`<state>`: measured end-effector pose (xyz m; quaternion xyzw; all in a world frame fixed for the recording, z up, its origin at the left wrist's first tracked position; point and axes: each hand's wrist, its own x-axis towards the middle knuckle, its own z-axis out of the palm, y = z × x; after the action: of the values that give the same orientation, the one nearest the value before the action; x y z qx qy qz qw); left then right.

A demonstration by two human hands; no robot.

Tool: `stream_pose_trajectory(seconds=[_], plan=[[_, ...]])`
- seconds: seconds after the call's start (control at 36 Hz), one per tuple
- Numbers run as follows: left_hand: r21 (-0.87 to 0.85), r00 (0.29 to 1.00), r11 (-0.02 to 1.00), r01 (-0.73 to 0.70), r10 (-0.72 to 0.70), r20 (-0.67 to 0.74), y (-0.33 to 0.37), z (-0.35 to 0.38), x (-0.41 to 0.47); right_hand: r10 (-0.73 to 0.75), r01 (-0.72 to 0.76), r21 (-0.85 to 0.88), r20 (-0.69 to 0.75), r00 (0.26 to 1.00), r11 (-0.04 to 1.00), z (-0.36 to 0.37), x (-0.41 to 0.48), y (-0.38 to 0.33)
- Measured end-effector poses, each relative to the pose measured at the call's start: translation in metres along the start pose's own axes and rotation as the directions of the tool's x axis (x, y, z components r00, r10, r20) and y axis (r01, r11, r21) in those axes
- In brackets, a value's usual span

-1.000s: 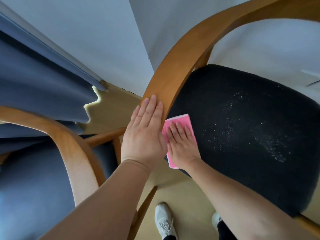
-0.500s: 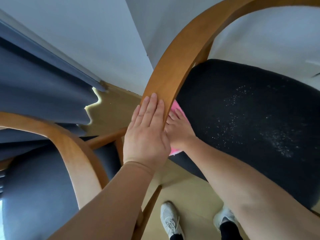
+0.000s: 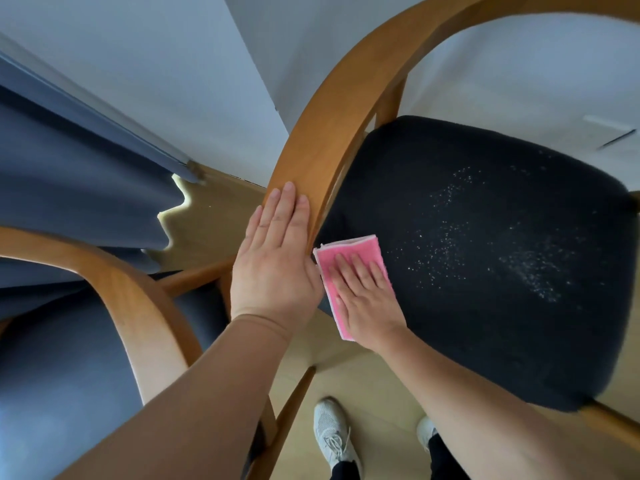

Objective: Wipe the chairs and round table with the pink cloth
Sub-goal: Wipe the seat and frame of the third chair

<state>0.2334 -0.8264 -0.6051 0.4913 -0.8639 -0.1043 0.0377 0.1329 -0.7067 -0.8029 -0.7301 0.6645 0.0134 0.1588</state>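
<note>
The neighbouring chair with a curved wooden arm and blue-grey seat (image 3: 104, 341) stands just beside the left forearm (image 3: 194, 393), so a wide elbow swing could knock it. Should the left hand (image 3: 277, 268) ease off the curved honey-brown wooden back rail (image 3: 332, 126), the chair being wiped would likely skid on the pale wooden floor (image 3: 363, 386) under the push of a stroke. The folded pink cloth (image 3: 349, 254) is only pressed, not pinched, so it may bunch or slide out from under the palm. Its near end seems to overhang the seat's front edge, though the wide-angle lens makes that hard to judge. Further right, the scattered white specks (image 3: 512, 261) on the black upholstered seat (image 3: 467, 341) could get rubbed into the weave or swept onto the floor instead of lifted. As for pose, the left hand lies flat on the rail's lower end, fingers straight and together, holding nothing. The right hand (image 3: 367, 299) lies flat on the cloth at the seat's near left corner, fingers straight and slightly spread, pressing down without gripping.
</note>
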Motion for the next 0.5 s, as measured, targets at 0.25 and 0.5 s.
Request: stream_pose_trajectory(seconds=[0.25, 0.5], plan=[[0.012, 1.0, 1.0, -0.009, 0.009, 0.004, -0.001, 0.002, -0.003, 0.034, -0.034, 0.03, 0.015, 0.999, 0.999, 0.01, -0.047, 0.0], [0.021, 0.999, 0.999, -0.042, 0.042, -0.015, -0.002, 0.003, -0.001, 0.089, -0.086, -0.031, 0.083, 0.993, 0.996, -0.015, 0.04, 0.03]])
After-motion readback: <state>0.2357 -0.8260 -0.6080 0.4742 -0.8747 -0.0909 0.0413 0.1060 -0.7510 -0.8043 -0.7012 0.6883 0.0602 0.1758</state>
